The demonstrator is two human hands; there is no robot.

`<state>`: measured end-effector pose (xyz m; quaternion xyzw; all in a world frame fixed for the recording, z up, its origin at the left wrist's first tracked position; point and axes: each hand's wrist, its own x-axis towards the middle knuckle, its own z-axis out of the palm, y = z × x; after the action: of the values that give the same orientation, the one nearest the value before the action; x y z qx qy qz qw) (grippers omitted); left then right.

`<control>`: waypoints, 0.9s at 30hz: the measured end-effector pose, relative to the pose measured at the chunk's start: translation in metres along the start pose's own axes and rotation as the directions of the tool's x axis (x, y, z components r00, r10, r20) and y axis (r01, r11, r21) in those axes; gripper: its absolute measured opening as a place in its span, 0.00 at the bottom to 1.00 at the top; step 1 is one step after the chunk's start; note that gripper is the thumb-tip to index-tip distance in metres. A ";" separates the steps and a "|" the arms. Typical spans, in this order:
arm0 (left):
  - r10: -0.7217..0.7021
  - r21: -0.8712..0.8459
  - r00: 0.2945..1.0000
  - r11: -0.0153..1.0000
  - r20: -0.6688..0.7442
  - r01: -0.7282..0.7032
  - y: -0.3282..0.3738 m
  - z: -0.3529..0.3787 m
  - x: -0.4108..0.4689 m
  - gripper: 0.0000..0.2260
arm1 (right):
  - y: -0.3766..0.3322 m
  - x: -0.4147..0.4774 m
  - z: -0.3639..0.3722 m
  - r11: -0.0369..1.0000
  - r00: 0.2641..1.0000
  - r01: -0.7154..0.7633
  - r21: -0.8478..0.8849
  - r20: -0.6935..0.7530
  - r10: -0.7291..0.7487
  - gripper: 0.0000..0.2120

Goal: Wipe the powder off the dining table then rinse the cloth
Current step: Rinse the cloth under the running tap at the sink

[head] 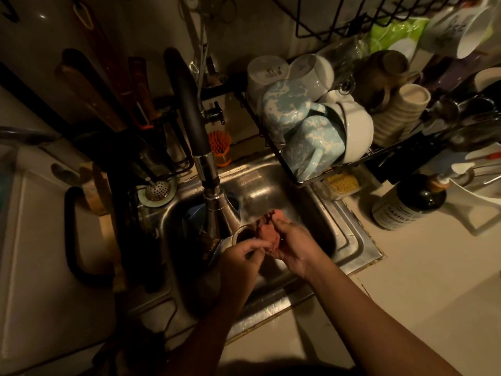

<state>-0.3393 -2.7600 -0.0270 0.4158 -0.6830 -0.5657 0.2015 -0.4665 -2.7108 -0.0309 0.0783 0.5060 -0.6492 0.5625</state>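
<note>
Both my hands are over the steel sink (349,240). A bunched reddish cloth (268,229) sits between them, just right of the tap's spray head (214,210). My right hand (292,245) is wrapped around the cloth from the right. My left hand (241,256) pinches its lower edge with the fingertips. The scene is dim, and I cannot tell whether water is running. The dining table is out of view.
A black-necked tap (189,104) rises behind the sink. A dish rack (311,180) with blue and white mugs overhangs the sink's right side. A dark soap bottle (406,204) stands on the right counter. A cup (244,234) sits in the basin.
</note>
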 end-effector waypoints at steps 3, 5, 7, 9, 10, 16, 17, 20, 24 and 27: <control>0.029 0.158 0.996 0.987 -0.080 -0.016 -0.006 -0.021 0.011 0.08 | -0.001 -0.001 -0.005 0.998 0.998 0.045 -0.053 0.053 -0.042 0.15; 0.083 0.288 0.994 0.956 -0.076 -0.057 -0.006 -0.033 0.018 0.19 | -0.001 -0.003 -0.006 0.986 0.993 0.091 -0.141 0.092 -0.078 0.16; 0.139 0.152 0.982 0.976 0.128 -0.158 0.004 -0.035 0.023 0.20 | 0.001 -0.007 -0.006 0.957 0.983 0.135 -0.258 0.154 -0.098 0.16; 0.222 0.087 0.916 0.960 0.335 -0.265 0.013 -0.033 0.024 0.22 | 0.003 -0.013 -0.004 0.920 0.961 0.189 -0.344 0.257 -0.102 0.15; 0.259 0.108 0.891 0.942 0.373 -0.319 0.012 -0.032 0.027 0.21 | 0.005 -0.014 -0.003 0.903 0.948 0.220 -0.370 0.299 -0.108 0.13; 0.353 0.007 0.903 0.931 0.245 -0.365 0.008 -0.018 0.024 0.17 | 0.006 -0.007 -0.004 0.788 0.921 0.357 -0.502 0.330 -0.207 0.19; 0.371 -0.008 0.908 0.926 0.196 -0.377 0.008 -0.014 0.021 0.19 | 0.008 -0.004 -0.005 0.790 0.928 0.349 -0.504 0.304 -0.216 0.18; 0.350 0.006 0.933 0.936 0.087 -0.352 0.005 -0.002 0.021 0.15 | 0.008 -0.007 0.002 0.796 0.945 0.322 -0.513 0.217 -0.243 0.16; 0.189 -0.018 0.974 0.982 0.123 -0.189 -0.010 -0.001 0.025 0.14 | 0.008 -0.012 0.002 0.865 0.962 0.274 -0.421 0.122 -0.246 0.10; 0.125 -0.202 0.946 0.977 0.300 -0.066 -0.016 -0.013 0.024 0.23 | 0.003 -0.008 -0.001 0.946 0.984 0.178 -0.270 0.036 -0.175 0.10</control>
<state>-0.3385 -2.7874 -0.0429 0.2669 -0.6688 -0.6759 0.1573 -0.4617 -2.7043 -0.0282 -0.0491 0.5921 -0.6217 0.5103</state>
